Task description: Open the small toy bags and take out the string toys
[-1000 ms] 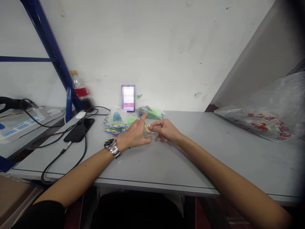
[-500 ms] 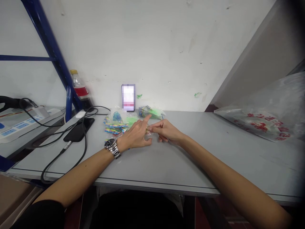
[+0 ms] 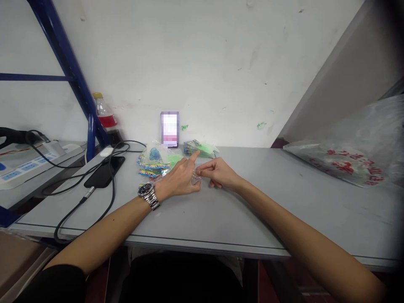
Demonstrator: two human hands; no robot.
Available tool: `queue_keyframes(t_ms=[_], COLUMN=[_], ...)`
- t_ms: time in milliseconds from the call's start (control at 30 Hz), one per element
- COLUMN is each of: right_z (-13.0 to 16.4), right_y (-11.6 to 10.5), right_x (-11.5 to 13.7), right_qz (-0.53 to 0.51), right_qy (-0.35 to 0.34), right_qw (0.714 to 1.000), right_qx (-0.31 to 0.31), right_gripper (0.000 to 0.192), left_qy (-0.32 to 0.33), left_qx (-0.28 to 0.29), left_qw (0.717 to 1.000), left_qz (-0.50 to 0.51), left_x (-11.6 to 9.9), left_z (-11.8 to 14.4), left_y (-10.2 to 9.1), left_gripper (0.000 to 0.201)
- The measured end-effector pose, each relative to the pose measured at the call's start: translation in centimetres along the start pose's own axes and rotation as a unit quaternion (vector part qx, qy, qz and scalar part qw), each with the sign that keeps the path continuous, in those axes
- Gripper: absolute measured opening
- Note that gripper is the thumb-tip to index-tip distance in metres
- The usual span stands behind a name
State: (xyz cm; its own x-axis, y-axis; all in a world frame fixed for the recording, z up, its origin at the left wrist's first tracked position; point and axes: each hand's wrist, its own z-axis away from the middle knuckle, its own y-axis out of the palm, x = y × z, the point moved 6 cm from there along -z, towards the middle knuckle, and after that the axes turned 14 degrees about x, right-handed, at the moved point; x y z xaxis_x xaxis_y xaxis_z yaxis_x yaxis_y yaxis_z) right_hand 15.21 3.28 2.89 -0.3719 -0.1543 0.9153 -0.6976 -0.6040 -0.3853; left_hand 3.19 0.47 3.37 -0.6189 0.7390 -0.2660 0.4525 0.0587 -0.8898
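Observation:
My right hand [image 3: 218, 172] is closed in a pinch, thumb and forefinger together at the edge of a small clear plastic bag [image 3: 196, 176]. The bag lies between the two hands, just above the table. My left hand [image 3: 182, 176], with a metal watch [image 3: 147, 191] on the wrist, is at the bag's left side, forefinger and thumb stretched out and the other fingers curled out of sight around the plastic. Behind and left of it lies a heap of clear packets [image 3: 153, 162] with colourful printed strips, holding blue and green pieces. What the bag contains is hidden.
More packets with green pieces [image 3: 202, 148] lie by the wall, beside an upright phone [image 3: 170, 128]. At left are a dark phone [image 3: 104, 173] with a cable, a bottle [image 3: 106, 118] and a power strip [image 3: 28, 168]. A large plastic bag [image 3: 350, 164] stands at right.
The fingertips of my right hand have shifted very slightly at the bag, and the small yellowish spot between the hands no longer shows. My left hand stays nearly still.

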Motion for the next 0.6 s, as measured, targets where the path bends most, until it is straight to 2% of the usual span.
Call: queue_keyframes(t_ms=[267,467,533,600], right_z=[-0.6,-0.5,-0.3,0.0], right_y=[0.9,-0.6,-1.1,-1.5], right_x=[-0.2,0.1,0.3,0.7], right_qz=[0.027,0.047,0.078,0.119], right_qy=[-0.043,-0.086,-0.099,-0.113], right_qw=[0.998,0.994,0.989,0.980], right_qx=[0.028,-0.050,-0.080,-0.109], right_gripper=[0.023,0.034,0.037,0.041], left_qy=[0.008,-0.028,-0.052,-0.074], left_qx=[0.012,0.014,0.030,0.032], left_qw=[1.000,0.998,0.995,0.991], left_qz=[0.002,0.056,0.077,0.103], left_x=[0.1,0.7,1.0,1.2], left_z=[-0.1,0.0,0.0,0.0], left_y=[0.4,0.3,0.3,0.2], left_gripper=[0.087,0.091,0.093,0.087])
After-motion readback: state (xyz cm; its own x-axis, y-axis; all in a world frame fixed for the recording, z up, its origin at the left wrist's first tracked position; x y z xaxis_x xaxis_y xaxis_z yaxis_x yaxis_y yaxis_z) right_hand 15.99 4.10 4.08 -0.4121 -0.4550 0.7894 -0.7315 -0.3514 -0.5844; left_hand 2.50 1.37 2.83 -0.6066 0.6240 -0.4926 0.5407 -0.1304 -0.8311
